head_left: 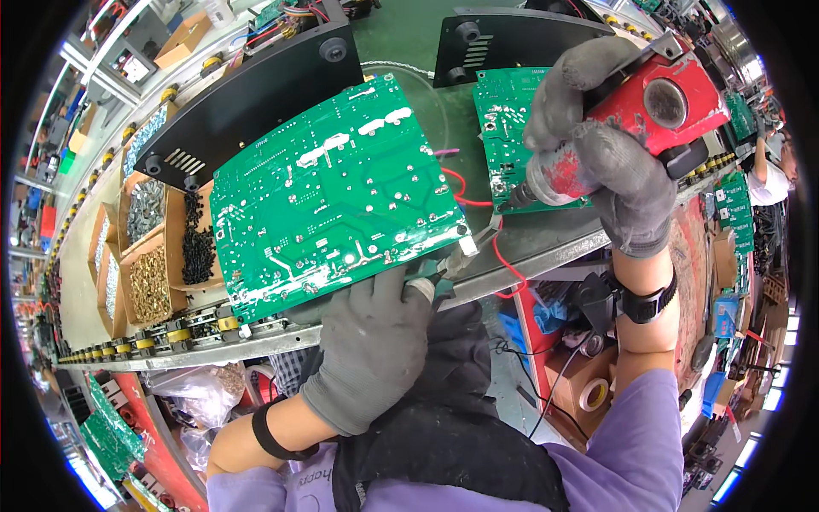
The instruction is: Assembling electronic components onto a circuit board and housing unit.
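Note:
My left hand [371, 354], in a grey glove, is closed around teal-handled pliers [431, 277] at the near edge of a large green circuit board [341, 196]. The pliers' metal jaws point up and right toward a second green circuit board [503, 136]. My right hand [627, 175], also gloved, wraps around a red power screwdriver [704, 98]. Tilted down to the left, its tip is at the near left corner of the second board. The right hand and tool cover much of that board. Red wires [516, 277] run beside this corner.
Black vented panels [256, 94] stand upright behind the boards. Left of the large board, cardboard bins hold black screws [199, 247], brass-coloured parts [148, 286] and grey parts [145, 209]. A roller track [179, 334] edges the bench. A cardboard box [567, 392] sits below, and a person [768, 175] is far right.

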`<action>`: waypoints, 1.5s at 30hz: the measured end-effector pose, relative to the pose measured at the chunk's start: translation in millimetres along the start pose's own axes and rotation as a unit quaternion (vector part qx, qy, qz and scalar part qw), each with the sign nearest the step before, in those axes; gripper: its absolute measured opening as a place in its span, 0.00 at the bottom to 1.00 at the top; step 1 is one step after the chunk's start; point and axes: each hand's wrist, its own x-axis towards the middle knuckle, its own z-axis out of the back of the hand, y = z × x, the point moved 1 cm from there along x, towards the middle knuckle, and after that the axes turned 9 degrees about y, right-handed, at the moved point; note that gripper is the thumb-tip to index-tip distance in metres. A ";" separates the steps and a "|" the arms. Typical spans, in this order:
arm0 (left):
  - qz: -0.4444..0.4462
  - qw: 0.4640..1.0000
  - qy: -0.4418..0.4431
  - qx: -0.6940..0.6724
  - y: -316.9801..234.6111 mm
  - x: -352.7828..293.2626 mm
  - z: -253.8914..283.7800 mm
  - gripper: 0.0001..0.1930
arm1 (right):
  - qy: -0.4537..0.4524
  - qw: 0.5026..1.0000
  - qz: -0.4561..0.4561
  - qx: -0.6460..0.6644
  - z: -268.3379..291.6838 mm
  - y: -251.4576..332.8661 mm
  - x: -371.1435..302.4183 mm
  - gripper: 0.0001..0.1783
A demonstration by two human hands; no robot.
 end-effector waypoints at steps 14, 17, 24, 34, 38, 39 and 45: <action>-0.042 0.993 -0.086 0.070 -13.0 13.3 -4.1 0.06 | 0.013 0.998 -0.051 0.030 5.5 -1.9 17.3 0.30; -0.027 0.995 -0.083 0.051 -22.0 19.1 -5.1 0.05 | 0.075 0.997 -0.025 0.010 15.0 0.5 17.7 0.25; -0.052 0.991 -0.114 0.042 -25.7 30.9 -12.9 0.04 | 0.071 0.997 -0.027 -0.002 22.2 1.3 13.6 0.24; -0.124 0.987 -0.077 -0.071 -14.6 31.6 -0.9 0.12 | 0.032 0.997 -0.076 0.009 22.6 28.1 -3.4 0.28; -0.084 0.985 -0.105 -0.112 -13.6 31.5 -15.6 0.18 | -0.014 0.992 -0.034 -0.123 12.9 31.3 -16.7 0.27; -0.077 0.986 -0.117 -0.094 -14.4 29.5 -19.8 0.15 | -0.009 0.991 -0.052 -0.123 8.6 33.3 -19.4 0.26; -0.080 0.984 -0.141 -0.066 -17.8 23.5 -48.3 0.07 | -0.033 0.983 -0.068 -0.170 -8.6 30.6 -23.5 0.25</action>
